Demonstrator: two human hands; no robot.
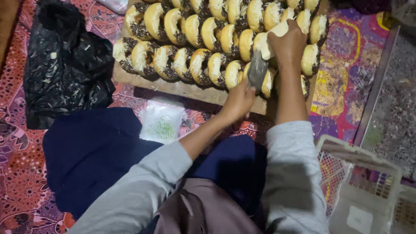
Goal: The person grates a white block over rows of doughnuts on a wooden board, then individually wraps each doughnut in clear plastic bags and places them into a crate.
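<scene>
Left grip (pixel 239 100) closed on grater (pixel 257 71), right hand (pixel 288 43) pressing cheese block (pixel 271 37) over pastries (pixel 193 31)

Dull metal grater (pixel 257 70), wooden board (pixel 171 86), glossy plastic bag (pixel 64 62).

A crumpled black plastic bag (pixel 64 62) lies on the patterned red and purple mat (pixel 6 168), left of the wooden board (pixel 171 87). A small clear packet (pixel 162 122) with green print sits just below the board's near edge. At lower right stands a white plastic basket (pixel 365 187) with mesh walls. A metal tray (pixel 403 103) strewn with fine shavings lies along the right side.
</scene>
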